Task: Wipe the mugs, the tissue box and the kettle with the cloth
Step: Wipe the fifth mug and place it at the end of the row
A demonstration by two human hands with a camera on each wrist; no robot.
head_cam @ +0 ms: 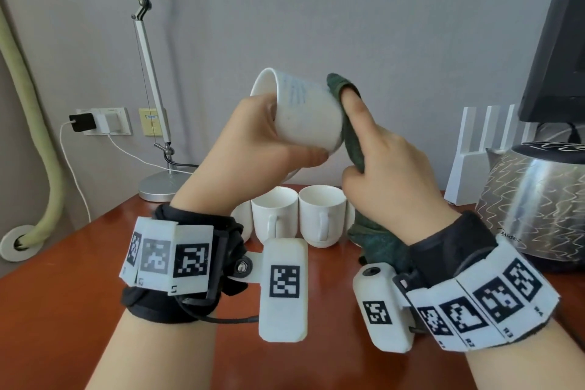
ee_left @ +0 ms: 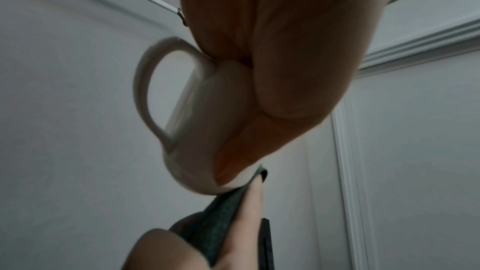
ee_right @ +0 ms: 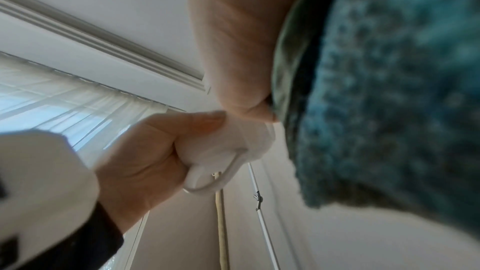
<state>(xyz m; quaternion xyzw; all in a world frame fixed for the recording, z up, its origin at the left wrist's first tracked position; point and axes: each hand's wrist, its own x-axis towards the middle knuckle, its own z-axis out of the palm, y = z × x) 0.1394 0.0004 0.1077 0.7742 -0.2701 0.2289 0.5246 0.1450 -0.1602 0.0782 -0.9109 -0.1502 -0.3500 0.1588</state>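
My left hand [head_cam: 269, 139] grips a white mug [head_cam: 304, 114], raised above the table and tipped on its side with the mouth pointing up-left. My right hand [head_cam: 380, 161] holds a dark green cloth [head_cam: 351, 142] and presses it against the mug's base with the index finger stretched out. The rest of the cloth hangs below that wrist. In the left wrist view the mug [ee_left: 202, 120] shows its handle, with the cloth [ee_left: 215, 223] at its bottom edge. Two more white mugs [head_cam: 274, 215] [head_cam: 322, 215] stand upright on the table. A patterned steel kettle [head_cam: 531, 209] stands at the right.
The red-brown table [head_cam: 95, 263] carries a desk lamp base [head_cam: 158, 190] at the back left. A white pronged device [head_cam: 474, 152] stands behind the kettle, and a black monitor [head_cam: 557, 41] is at the upper right. Wall sockets with a charger [head_cam: 101, 122] are on the left.
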